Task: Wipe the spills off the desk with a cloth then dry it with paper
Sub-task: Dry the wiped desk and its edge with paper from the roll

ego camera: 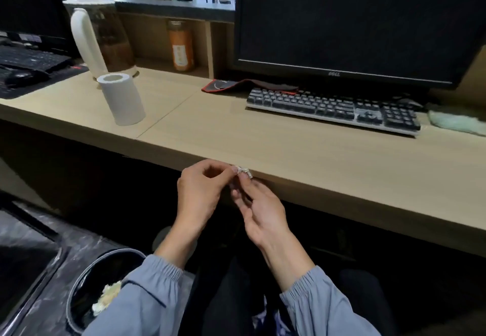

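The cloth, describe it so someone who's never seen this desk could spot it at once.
Find the big dark monitor on the wooden desk, then the keyboard in front of it. Just past the keyboard's right end lies the cloth: pale green and fluffy, unlike the hard dark keyboard beside it.

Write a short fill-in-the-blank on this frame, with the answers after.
The paper roll stands on the ____ side of the keyboard.
The green cloth lies on the keyboard's ____ side.
The white scrap is pinched by ____ hands, left hand and right hand.
Missing words: left; right; both.
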A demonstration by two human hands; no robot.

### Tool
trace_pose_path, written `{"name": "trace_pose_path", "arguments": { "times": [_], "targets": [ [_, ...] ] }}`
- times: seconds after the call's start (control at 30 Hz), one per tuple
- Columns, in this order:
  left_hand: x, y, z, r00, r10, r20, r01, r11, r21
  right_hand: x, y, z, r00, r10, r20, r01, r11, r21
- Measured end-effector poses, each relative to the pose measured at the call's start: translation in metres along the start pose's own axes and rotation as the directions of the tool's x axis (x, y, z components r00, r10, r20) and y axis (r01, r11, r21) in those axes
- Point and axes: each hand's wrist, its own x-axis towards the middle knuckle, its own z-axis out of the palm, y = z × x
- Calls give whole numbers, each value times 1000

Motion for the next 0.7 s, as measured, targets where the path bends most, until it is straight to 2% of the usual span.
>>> {"name": "trace_pose_path", "arguments": {
  "times": [0.1, 0.2, 0.33, 0.43, 0.5, 0.6, 0.7],
  "targets": [
    [-10, 10, 14, 999, 32, 34, -35, 996, 82, -8, -7, -7, 1000, -22, -20, 24, 991, 131],
    [-17, 16, 27, 993, 91, 80, -101, 985, 142, -17, -13, -15, 996, -62, -62, 72, 982, 173],
    [-23, 24, 44, 958, 256, 133, -285, 906, 314, -29, -27, -30, 985, -128, -118, 153, 960, 235],
    [-29, 28, 55, 915, 339, 219, -394, 868, 301, -38, -37, -41, 971, -183, -154, 218, 941, 257],
    [-31, 30, 65, 870, 417, 263, -486, 816, 315, -43, -43, -48, 957, -222, -186, 266, 926, 266],
    [-30, 33, 81, 764, 567, 308, -645, 670, 366, -53, -56, -60, 943, -252, -218, 310, 905, 292],
    [-23, 39, 103, 690, 643, 332, -721, 575, 386, -64, -72, -75, 927, -268, -261, 346, 879, 326]
  ]
}}
